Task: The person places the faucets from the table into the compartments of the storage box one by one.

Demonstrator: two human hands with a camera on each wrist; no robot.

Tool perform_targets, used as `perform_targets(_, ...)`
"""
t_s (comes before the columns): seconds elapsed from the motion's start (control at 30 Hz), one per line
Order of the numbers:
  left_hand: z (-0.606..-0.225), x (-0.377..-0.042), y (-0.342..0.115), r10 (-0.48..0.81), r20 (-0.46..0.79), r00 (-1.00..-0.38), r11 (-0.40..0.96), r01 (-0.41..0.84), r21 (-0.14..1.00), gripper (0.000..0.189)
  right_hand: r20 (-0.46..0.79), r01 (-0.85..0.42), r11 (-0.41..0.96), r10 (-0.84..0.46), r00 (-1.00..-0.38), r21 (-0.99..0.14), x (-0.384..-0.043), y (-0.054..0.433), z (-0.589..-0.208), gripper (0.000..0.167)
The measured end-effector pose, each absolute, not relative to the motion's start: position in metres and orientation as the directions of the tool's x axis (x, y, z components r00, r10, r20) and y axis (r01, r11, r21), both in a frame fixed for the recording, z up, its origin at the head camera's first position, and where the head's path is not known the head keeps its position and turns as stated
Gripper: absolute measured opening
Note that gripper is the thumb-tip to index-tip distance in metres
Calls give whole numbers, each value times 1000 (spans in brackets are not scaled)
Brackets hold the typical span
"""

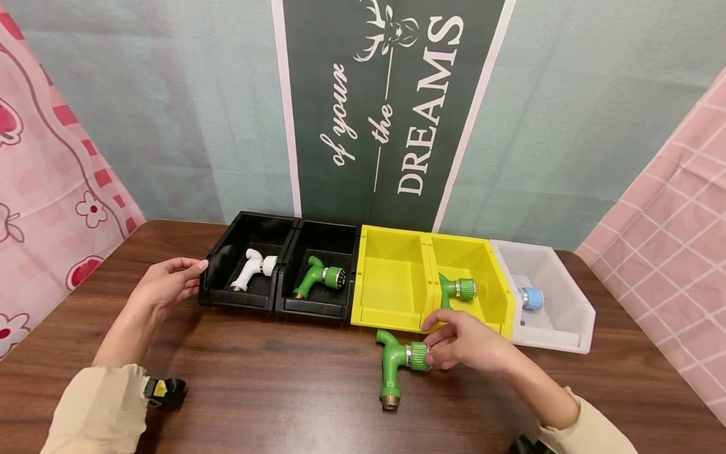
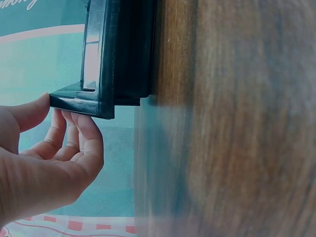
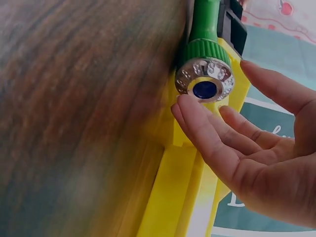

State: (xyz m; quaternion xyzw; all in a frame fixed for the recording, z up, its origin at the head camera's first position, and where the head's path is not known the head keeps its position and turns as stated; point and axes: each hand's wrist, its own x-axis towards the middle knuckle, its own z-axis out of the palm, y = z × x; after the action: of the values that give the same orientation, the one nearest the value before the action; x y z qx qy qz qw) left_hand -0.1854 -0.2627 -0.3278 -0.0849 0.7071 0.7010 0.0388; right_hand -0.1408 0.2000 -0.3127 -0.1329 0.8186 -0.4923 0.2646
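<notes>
A green plastic tap with a brass-coloured threaded end lies on the table in front of the bins. My right hand is at its ribbed knob, fingers spread and loosely bent. In the right wrist view, the fingertips of my right hand are close by the knob, and the thumb stands apart from it. Whether a finger touches it I cannot tell. My left hand rests its fingertips against the outer side of the leftmost black bin; in the left wrist view its thumb meets the rim.
A white tap lies in the leftmost bin, a green tap in the second black bin. Right of a yellow bin, another yellow bin holds a green tap. A white bin holds a blue-knobbed tap.
</notes>
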Motion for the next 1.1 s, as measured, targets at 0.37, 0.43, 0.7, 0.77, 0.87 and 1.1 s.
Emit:
perform_targets(0.37,-326,-184,-261,-64,-178,-982,4,-178,984,11,-278,-3,526,-454,-847,-851,-139,196,-317,42)
perform_targets(0.43,-326,-184,-262,-64,-176,-982,8,-176,984,10,-275,-3,521,-455,-847,-854,-138,196,-317,42)
perform_targets(0.7,-327,-185,-262,-63,-180,-982,26,-182,983,12,-283,38,467,-467,-838,-884,-137,196,-317,41)
perform_targets(0.77,-327,-185,-262,-63,-182,-981,28,-184,983,12,-285,52,449,-469,-836,-892,-137,196,-317,40)
perform_targets(0.87,-327,-185,-262,-63,-186,-981,25,-188,982,13,-287,68,429,-470,-835,-901,-136,196,-317,39)
perform_targets(1.1,-326,-184,-262,-65,-187,-980,13,-189,982,12,-297,109,390,-463,-835,-914,-137,196,-319,36)
